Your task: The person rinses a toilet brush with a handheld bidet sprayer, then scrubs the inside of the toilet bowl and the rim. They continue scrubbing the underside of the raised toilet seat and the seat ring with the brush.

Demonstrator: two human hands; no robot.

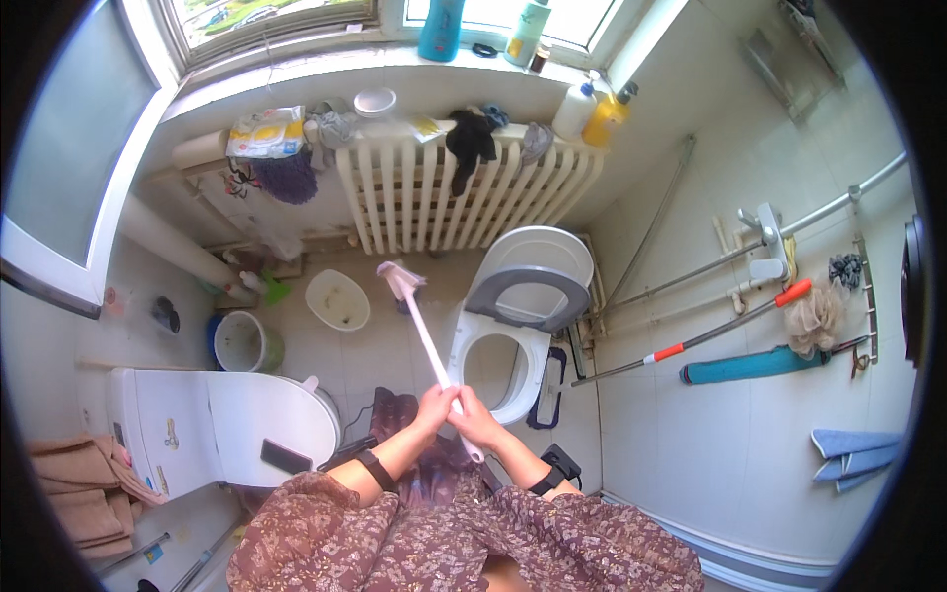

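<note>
My left hand (435, 408) and my right hand (475, 422) are both closed around the pale handle of a long-handled scrub brush (425, 337). The handle's looped end sticks out below my right hand. Away from me, the brush head (400, 281) is over the tiled floor; contact with it is hard to judge. Just right of the handle stands a white commode seat (527, 388), its grey ring (573, 300) and lid (551, 238) raised. Left of the brush head, a white oval pan (338, 300) with dark specks inside sits on the floor.
At left are a toilet with its lid (259, 403) down, a phone (286, 456) on it, and a bucket (243, 342). A cast-iron radiator (403, 196) lines the far wall. Right, a flat mop head (548, 388) and an orange-gripped pole (692, 342) lean near the wall.
</note>
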